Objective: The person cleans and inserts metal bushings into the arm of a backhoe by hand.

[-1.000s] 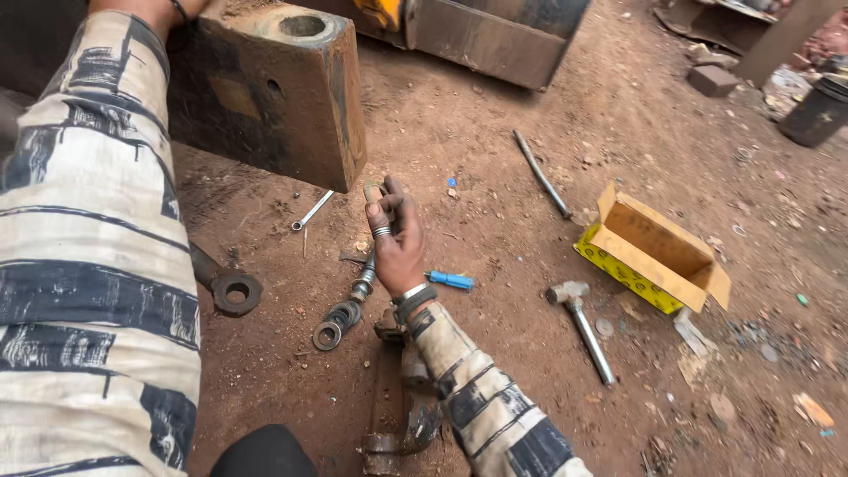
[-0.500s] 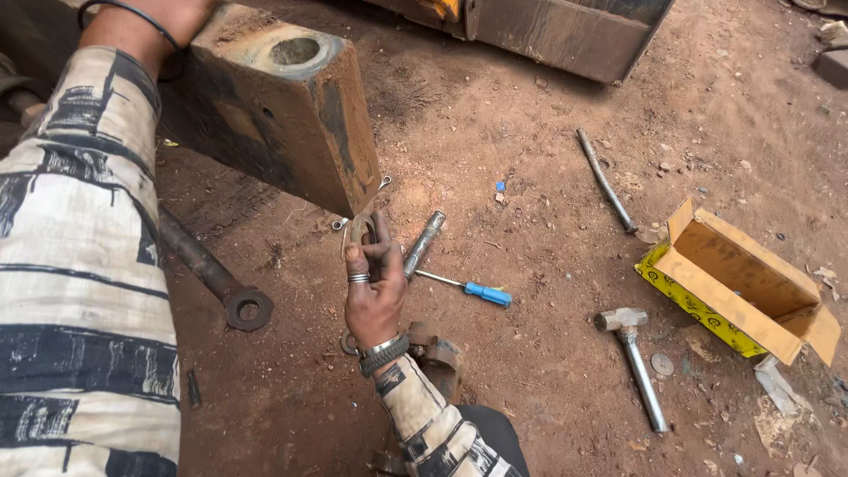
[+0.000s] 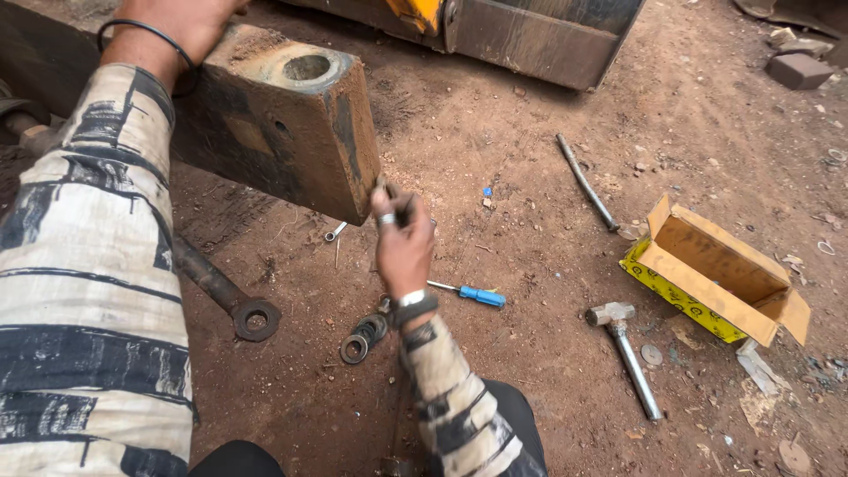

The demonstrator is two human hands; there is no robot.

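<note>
My left hand [image 3: 181, 25] rests on top of a large rusty steel block [image 3: 283, 132] with a round bore in its upper face, steadying it. My right hand [image 3: 402, 243], with a ring and a wrist bracelet, is raised beside the block's near lower corner and is closed around a slim dark metal piece [image 3: 405, 210], held against the block's side. Below my right wrist, several steel washers [image 3: 364, 337] lie on the red dirt. A blue-handled screwdriver [image 3: 473, 294] lies just right of my wrist.
A heavy bar with a ring end [image 3: 234, 300] lies under my left arm. A hammer [image 3: 629, 353], an open yellow cardboard box [image 3: 715, 274] and a thin steel rod [image 3: 585, 181] are on the dirt to the right. Dark machine plating [image 3: 539, 35] spans the top.
My right hand has lifted the metal piece from the ground near the washers up to the block's lower corner. The view has shifted closer to the block.
</note>
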